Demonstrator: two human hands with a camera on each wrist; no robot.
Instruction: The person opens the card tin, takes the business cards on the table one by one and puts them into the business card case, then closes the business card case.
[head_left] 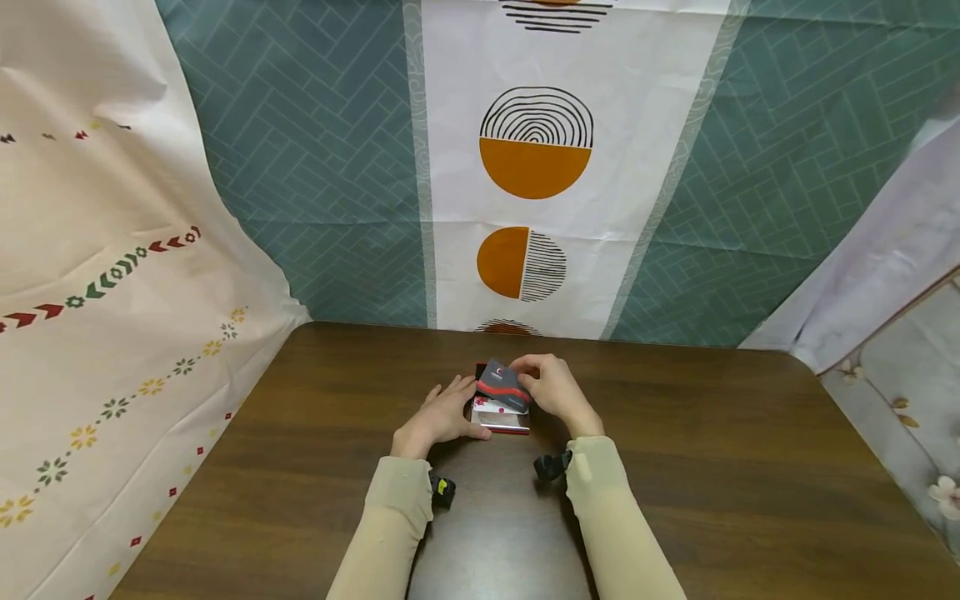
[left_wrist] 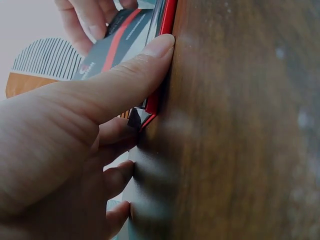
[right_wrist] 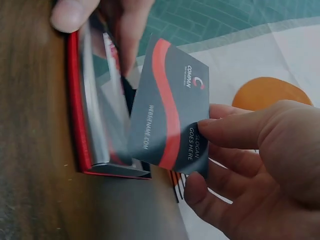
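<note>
A dark grey business card point(right_wrist: 175, 110) with a wavy red stripe and white print is pinched by my right hand point(head_left: 553, 387) along one edge, between thumb and fingers. It tilts over a small card case point(head_left: 502, 420), which has a red outer shell and a shiny metal inside. The case lies open on the table, with a white and red card point(head_left: 489, 406) in it, partly covered by the grey one. My left hand point(head_left: 442, 414) holds the case at its left side, thumb point(left_wrist: 145, 57) along the near edge and fingers at the far side.
The dark brown wooden table point(head_left: 720, 450) runs out on both sides of the hands. A patterned cloth point(head_left: 517, 167) hangs behind its far edge, and a cream cloth point(head_left: 90, 333) borders the left. On each wrist is a small black camera point(head_left: 552, 466).
</note>
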